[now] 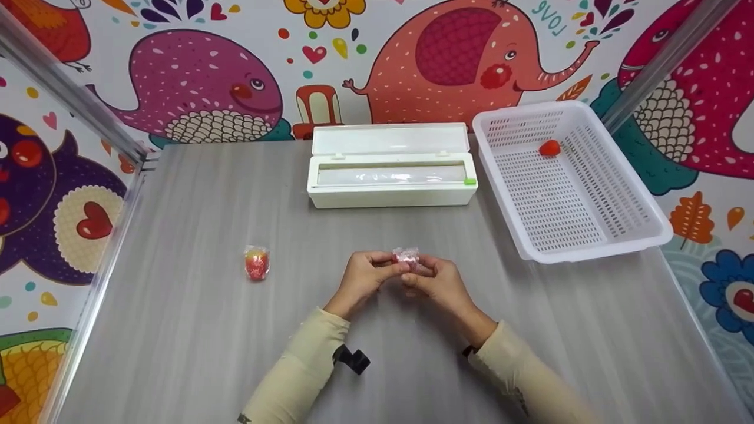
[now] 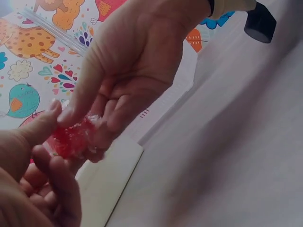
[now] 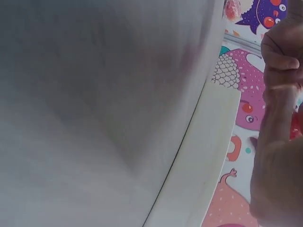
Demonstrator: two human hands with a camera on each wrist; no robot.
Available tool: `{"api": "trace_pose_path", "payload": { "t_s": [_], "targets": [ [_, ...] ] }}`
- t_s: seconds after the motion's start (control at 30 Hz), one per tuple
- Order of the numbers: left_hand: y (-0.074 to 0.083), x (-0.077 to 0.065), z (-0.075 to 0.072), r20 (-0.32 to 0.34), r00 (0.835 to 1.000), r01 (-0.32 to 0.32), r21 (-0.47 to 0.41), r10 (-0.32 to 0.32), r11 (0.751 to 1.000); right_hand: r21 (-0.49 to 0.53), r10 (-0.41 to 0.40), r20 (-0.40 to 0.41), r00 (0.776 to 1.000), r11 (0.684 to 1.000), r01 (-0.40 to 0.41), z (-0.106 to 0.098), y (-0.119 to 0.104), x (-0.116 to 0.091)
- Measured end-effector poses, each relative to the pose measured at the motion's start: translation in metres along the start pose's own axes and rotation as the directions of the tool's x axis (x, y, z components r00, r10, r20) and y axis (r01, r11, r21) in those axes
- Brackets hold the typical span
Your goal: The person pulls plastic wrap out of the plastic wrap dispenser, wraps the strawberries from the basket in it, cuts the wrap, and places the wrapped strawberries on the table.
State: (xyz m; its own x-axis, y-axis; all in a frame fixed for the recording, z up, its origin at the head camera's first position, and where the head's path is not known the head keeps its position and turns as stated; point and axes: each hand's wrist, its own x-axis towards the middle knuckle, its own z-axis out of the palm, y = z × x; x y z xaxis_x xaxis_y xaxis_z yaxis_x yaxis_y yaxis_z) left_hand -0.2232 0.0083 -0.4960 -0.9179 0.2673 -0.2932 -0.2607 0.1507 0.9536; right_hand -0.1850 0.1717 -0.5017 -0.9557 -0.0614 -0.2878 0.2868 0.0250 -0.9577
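Observation:
Both hands meet above the middle of the table. Between them is a small red item wrapped in crinkled clear film (image 1: 406, 255). My left hand (image 1: 365, 280) pinches it from the left with thumb and fingers, and my right hand (image 1: 442, 285) grips its right side. In the left wrist view the red wrapped item (image 2: 73, 137) shows between the left hand (image 2: 33, 184) and the right hand (image 2: 137, 52). The right wrist view shows only a sliver of it. A second film-wrapped item, red and yellow (image 1: 257, 264), lies on the table to the left.
A white cling film dispenser (image 1: 392, 197) stands at the back, lid raised, a green slider (image 1: 469, 182) at its right end. Right of it, a white perforated basket (image 1: 595, 253) holds one unwrapped red piece (image 1: 549, 148). Patterned walls border the grey table (image 1: 194, 353).

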Motion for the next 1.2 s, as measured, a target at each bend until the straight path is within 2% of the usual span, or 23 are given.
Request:
{"api": "trace_pose_path", "payload": {
  "t_s": [0.13,0.33,0.4,0.47,0.5,0.53,0.57,0.63,0.7,0.8,0.83,0.87,0.9,0.93,0.97,1.07,1.13,1.2],
  "targets": [
    [0.0,0.0,-0.001,-0.025,0.999,0.036,-0.001,-0.036,0.999,-0.008,0.026,0.005,1.0,1.0,-0.026,-0.002,0.002,0.002],
    [0.0,0.0,-0.003,-0.009,0.998,0.056,0.031,-0.055,0.998,0.024,0.008,0.001,1.0,1.0,-0.008,-0.001,0.008,0.002],
    [0.001,-0.001,-0.004,-0.005,1.0,0.029,0.105,-0.028,0.994,0.033,-0.001,0.008,1.0,0.999,0.001,-0.001,0.009,0.003],
    [0.003,-0.001,-0.005,-0.011,0.999,-0.036,0.246,0.04,0.969,0.043,0.002,0.008,1.0,0.999,-0.002,0.001,0.011,0.003],
    [0.004,-0.002,-0.006,-0.023,0.996,-0.074,0.334,0.086,0.94,0.046,0.002,0.006,1.0,0.999,-0.003,0.001,0.011,0.004],
    [0.006,-0.003,-0.006,-0.035,0.99,-0.112,0.425,0.14,0.898,0.047,0.005,0.002,1.0,0.999,-0.005,0.002,0.012,0.005],
    [0.008,-0.005,-0.007,-0.044,0.978,-0.152,0.518,0.204,0.842,0.047,0.011,-0.007,1.0,0.999,-0.011,0.002,0.012,0.005],
    [0.01,-0.008,-0.007,-0.04,0.943,-0.223,0.662,0.33,0.716,0.05,0.03,-0.031,0.999,0.998,-0.029,0.003,0.013,0.006],
    [0.012,-0.01,-0.006,0.008,0.894,-0.297,0.759,0.448,0.579,0.055,0.042,-0.057,0.997,0.998,-0.039,0.004,0.012,0.006],
    [0.013,-0.014,-0.005,0.143,0.798,-0.413,0.838,0.586,0.357,0.065,0.042,-0.079,0.996,0.997,-0.037,0.005,0.01,0.007],
    [0.013,-0.014,-0.004,0.178,0.768,-0.432,0.853,0.615,0.293,0.066,0.04,-0.079,0.996,0.997,-0.035,0.006,0.009,0.007],
    [0.012,-0.015,-0.003,0.205,0.744,-0.444,0.863,0.636,0.242,0.067,0.038,-0.073,0.997,0.997,-0.033,0.006,0.008,0.007],
    [0.012,-0.015,-0.003,0.222,0.724,-0.448,0.872,0.653,0.2,0.066,0.036,-0.063,0.997,0.997,-0.032,0.007,0.007,0.007],
    [0.011,-0.014,-0.002,0.233,0.707,-0.446,0.879,0.668,0.166,0.066,0.038,-0.05,0.998,0.997,-0.035,0.007,0.007,0.007],
    [0.009,-0.014,-0.002,0.235,0.695,-0.44,0.887,0.68,0.143,0.064,0.042,-0.035,0.999,0.997,-0.04,0.008,0.007,0.007],
    [0.005,-0.009,-0.006,0.231,0.663,-0.425,0.899,0.712,0.104,0.059,0.069,0.002,0.998,0.996,-0.069,0.009,0.007,0.007],
    [0.001,-0.006,-0.015,0.229,0.647,-0.426,0.9,0.727,0.096,0.049,0.089,0.017,0.996,0.995,-0.089,0.007,0.008,0.006],
    [-0.002,-0.003,-0.033,0.22,0.645,-0.426,0.899,0.732,0.105,0.042,0.111,0.024,0.994,0.993,-0.112,0.004,0.009,0.006]
  ]
}}
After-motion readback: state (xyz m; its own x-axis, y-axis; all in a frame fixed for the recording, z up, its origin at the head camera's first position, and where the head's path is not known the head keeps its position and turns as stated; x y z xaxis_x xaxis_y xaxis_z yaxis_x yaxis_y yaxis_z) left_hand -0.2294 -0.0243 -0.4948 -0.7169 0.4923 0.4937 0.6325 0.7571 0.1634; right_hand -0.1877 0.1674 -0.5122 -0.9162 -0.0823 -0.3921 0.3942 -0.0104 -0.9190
